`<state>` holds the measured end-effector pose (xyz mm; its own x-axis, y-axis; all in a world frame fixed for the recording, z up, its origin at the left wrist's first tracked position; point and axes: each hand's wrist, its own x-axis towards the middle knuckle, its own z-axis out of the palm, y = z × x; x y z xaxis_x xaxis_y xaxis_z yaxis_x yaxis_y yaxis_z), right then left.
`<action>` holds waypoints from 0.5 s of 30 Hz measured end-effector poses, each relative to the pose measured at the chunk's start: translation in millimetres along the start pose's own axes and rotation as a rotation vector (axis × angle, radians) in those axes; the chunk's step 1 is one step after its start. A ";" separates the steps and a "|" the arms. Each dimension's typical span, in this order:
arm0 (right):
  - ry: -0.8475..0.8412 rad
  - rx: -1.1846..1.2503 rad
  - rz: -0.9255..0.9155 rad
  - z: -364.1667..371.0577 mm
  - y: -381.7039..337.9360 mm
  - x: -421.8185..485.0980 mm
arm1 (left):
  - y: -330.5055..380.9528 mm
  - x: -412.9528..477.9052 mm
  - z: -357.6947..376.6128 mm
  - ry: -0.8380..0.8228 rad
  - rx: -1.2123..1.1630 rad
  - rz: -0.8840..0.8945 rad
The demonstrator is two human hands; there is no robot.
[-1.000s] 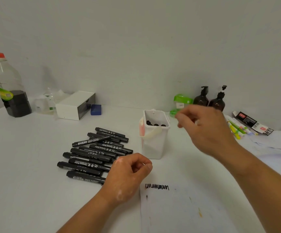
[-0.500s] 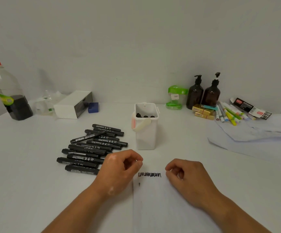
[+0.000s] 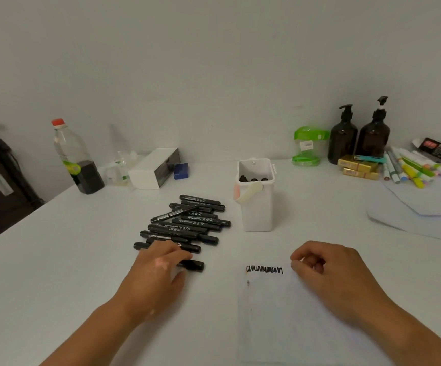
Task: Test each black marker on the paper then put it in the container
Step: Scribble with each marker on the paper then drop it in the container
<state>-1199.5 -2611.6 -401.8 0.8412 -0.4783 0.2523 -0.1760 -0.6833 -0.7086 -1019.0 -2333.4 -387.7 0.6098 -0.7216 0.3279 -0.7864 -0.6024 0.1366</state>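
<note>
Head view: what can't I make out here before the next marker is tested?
Head view only:
- Nearest black marker: the left hand covers its barrel, grip unclear.
- White plastic container: its wall hides all but some marker tops.
- Pile of black markers: label print too small to read.
- White paper: right arm covers its right side.

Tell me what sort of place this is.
Likely a makeshift workspace in a plain room: a white table against a bare wall, holding a pile of black markers, two brown pump bottles and loose coloured pens.
</note>
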 end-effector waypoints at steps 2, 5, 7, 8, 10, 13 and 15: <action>-0.003 0.004 -0.001 -0.5 -0.8 -1.1 | 4.5 1.0 0.5 0.002 0.013 0.027; -0.015 0.014 -0.001 -2.4 -1.5 -1.9 | 11.5 2.3 1.6 0.006 0.013 0.073; -0.018 0.017 -0.003 -3.5 -1.6 -2.2 | 17.1 2.5 3.0 -0.018 -0.008 0.088; -0.017 0.020 -0.003 -4.0 -2.5 -2.6 | 20.0 2.6 3.4 -0.033 -0.022 0.088; -0.011 0.030 -0.006 -4.4 -3.0 -3.1 | 26.4 4.1 2.2 -0.036 -0.066 0.088; -0.005 0.039 -0.012 -4.5 -4.3 -3.5 | 42.2 13.7 -8.5 0.008 -0.228 0.042; -0.012 0.050 -0.010 -5.0 -5.0 -3.4 | 53.7 23.0 -16.8 0.008 -0.368 -0.008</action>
<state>-1204.0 -2609.3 -395.8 0.8488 -0.4648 0.2519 -0.1422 -0.6596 -0.7380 -1048.8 -2376.7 -357.2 0.6167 -0.7136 0.3323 -0.7652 -0.4444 0.4658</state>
